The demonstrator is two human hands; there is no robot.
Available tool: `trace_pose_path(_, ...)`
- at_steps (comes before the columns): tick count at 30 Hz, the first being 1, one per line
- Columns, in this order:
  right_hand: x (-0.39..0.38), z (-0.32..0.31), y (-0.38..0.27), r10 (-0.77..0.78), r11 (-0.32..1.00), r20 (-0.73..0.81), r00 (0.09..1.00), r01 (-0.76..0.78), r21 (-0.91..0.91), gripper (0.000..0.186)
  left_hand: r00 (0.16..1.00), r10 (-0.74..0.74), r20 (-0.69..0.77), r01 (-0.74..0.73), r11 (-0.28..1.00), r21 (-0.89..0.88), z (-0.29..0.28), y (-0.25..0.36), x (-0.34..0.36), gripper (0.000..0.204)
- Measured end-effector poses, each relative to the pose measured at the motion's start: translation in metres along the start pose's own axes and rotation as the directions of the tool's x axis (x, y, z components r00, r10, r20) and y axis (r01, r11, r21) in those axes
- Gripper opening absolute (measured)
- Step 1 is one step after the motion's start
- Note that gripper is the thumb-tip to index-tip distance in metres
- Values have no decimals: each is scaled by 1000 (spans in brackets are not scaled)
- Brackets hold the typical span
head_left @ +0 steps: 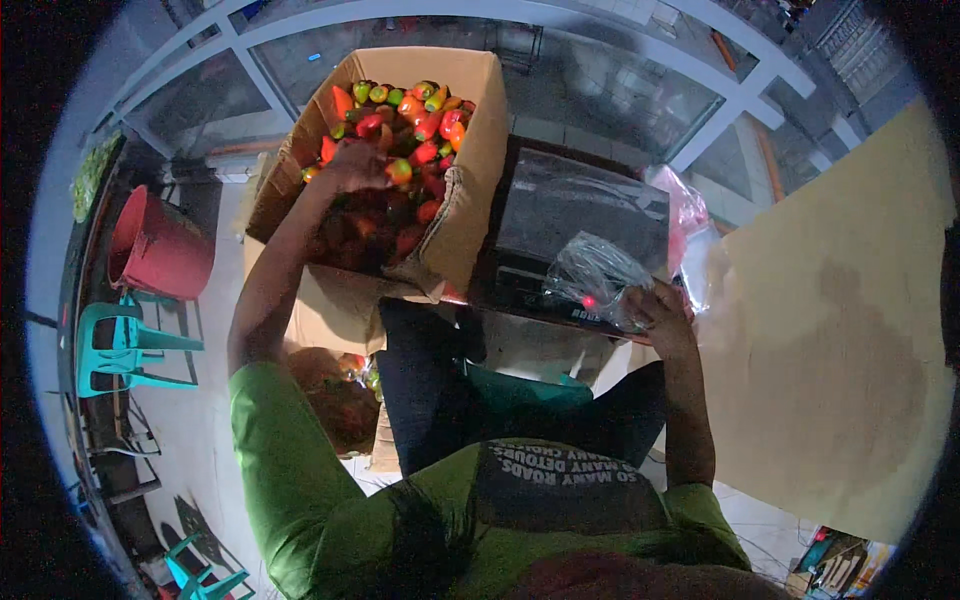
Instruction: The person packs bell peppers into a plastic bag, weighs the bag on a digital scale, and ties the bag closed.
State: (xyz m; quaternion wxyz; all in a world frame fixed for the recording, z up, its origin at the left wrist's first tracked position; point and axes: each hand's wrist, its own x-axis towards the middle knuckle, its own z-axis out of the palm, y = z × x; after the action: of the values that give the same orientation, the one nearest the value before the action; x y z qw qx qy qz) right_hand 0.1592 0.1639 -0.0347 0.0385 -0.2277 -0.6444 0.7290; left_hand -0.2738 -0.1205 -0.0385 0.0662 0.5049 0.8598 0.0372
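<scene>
Left hand (358, 168): among peppers (428, 125), grip unclear | right hand (655, 305): pinching plastic bag (595, 265) | bag lies right of peppers

Left arm (278, 265) stretched forward | left hand (358, 168) at eleven o'clock | right arm (688, 410) bent | right hand (656, 308) at three o'clock, fingers (642, 298) curved
</scene>
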Motion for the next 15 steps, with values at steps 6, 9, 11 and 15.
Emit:
trace_pose_path(6, -5, 25, -24, -24, 996, -50, 998, 28, 83, 24, 968, -250, 13, 231, 914, 334, 19, 50, -8, 48)
trace_pose_path(9, -2, 22, -21, 35, 999, -54, 998, -34, 17, 26, 994, -25, -111, 84, 823, 562, 52, 52, 0, 41)
trace_pose_path(11, -3, 20, -23, 71, 995, -59, 996, -75, -71, 26, 961, 188, -201, -45, 829, 558, 54, 51, 3, 38)
trace_pose_path(15, -2, 19, -24, -1, 998, -104, 995, -5, -57, 24, 984, -175, 42, 158, 949, 272, 21, 65, 11, 32)
